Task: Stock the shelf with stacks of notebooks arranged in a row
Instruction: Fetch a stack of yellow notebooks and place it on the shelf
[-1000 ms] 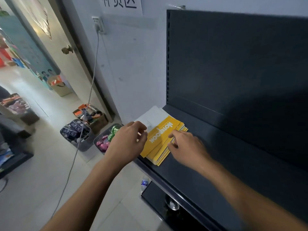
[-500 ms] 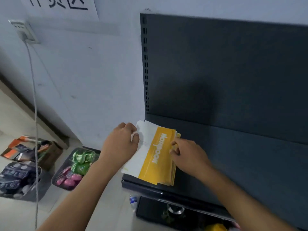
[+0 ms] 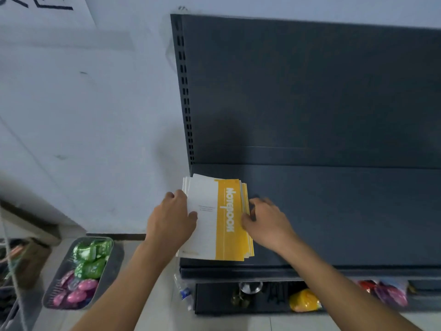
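Observation:
A stack of white-and-yellow notebooks (image 3: 216, 218) lies flat at the left end of the dark grey shelf (image 3: 334, 211), its far corner close to the back panel. My left hand (image 3: 170, 220) holds the stack's left edge, thumb on the white cover and fingers curled over the side. On the opposite side, my right hand (image 3: 265, 220) presses curled fingertips against the yellow right edge. The lower notebooks are slightly fanned out on both sides.
A slotted upright (image 3: 185, 91) and back panel rise behind the shelf. A grey basket (image 3: 81, 273) of green and pink packets sits on the floor at left. Under the shelf a lower level holds a yellow bag (image 3: 304, 301), other packets and a water bottle (image 3: 185, 292).
The stack has been turned square to the shelf and slid toward the back left corner. Both hands stayed on its sides; the view has swung right, to face the shelf.

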`<action>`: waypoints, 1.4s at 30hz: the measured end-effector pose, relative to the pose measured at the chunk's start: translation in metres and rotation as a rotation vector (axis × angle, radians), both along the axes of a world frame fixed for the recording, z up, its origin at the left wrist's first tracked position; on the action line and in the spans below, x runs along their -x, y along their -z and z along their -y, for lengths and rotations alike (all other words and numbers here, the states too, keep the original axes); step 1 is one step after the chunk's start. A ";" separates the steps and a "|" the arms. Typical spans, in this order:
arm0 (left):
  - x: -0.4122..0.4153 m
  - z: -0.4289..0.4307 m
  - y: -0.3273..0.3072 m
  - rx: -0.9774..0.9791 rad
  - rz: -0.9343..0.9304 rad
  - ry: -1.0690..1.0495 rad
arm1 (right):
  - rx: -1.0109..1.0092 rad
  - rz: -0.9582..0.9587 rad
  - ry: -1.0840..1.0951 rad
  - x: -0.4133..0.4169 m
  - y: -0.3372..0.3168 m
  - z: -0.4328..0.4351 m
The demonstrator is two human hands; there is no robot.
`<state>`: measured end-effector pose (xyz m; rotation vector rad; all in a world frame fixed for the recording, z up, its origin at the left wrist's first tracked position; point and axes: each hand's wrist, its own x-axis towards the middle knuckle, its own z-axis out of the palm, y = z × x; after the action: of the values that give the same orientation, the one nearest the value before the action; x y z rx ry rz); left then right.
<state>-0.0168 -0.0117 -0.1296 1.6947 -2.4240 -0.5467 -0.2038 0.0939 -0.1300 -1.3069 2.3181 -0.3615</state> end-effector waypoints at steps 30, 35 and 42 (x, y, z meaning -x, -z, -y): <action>-0.005 0.000 -0.006 -0.232 -0.104 -0.102 | 0.044 0.097 0.006 -0.029 0.017 -0.001; -0.004 0.003 -0.012 -0.372 -0.322 -0.107 | 0.084 0.289 0.157 -0.021 0.008 -0.001; 0.010 0.003 -0.018 -0.369 -0.331 -0.002 | 0.198 0.421 0.298 -0.012 -0.004 -0.010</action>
<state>-0.0267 -0.0144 -0.1112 1.5675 -2.1800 -1.2299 -0.1918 0.1042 -0.1258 -0.8568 2.1455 -0.8918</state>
